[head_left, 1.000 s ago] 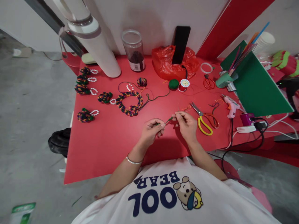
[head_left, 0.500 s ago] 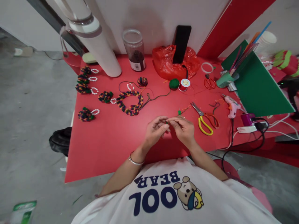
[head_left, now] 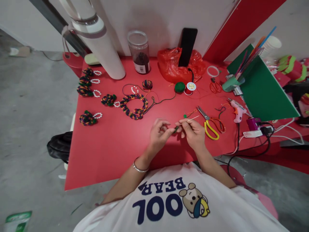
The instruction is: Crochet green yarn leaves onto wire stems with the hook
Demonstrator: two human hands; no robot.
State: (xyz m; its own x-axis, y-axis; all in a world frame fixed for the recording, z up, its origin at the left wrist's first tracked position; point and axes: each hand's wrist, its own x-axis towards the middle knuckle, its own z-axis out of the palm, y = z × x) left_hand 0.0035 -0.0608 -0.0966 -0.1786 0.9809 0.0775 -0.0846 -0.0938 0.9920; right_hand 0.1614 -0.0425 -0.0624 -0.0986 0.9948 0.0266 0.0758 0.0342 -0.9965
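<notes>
Between my hands, above the red table, is a small piece of green yarn work (head_left: 176, 129), pinched by the thumb and fingers of my left hand (head_left: 159, 133). My right hand (head_left: 195, 134) grips a thin metal crochet hook (head_left: 193, 118), its shaft slanting up to the right and its other end at the green yarn. Just beyond the right hand lies a small green piece (head_left: 185, 116) with an orange thread. To the right of that hand are open scissors (head_left: 211, 131) with yellow and orange handles. The fingers partly hide the green work.
A multicoloured yarn ring (head_left: 123, 108), a green yarn ball (head_left: 179, 87) and a thread spool (head_left: 190, 87) lie farther back. Several yarn pieces with bead loops (head_left: 87, 118) line the left side. A pink glue gun (head_left: 238, 112) and power strip (head_left: 254, 133) are at right.
My right hand has shifted slightly right, and the crochet hook now shows clearly, pointing up to the right. More of the green yarn is visible between my fingers.
</notes>
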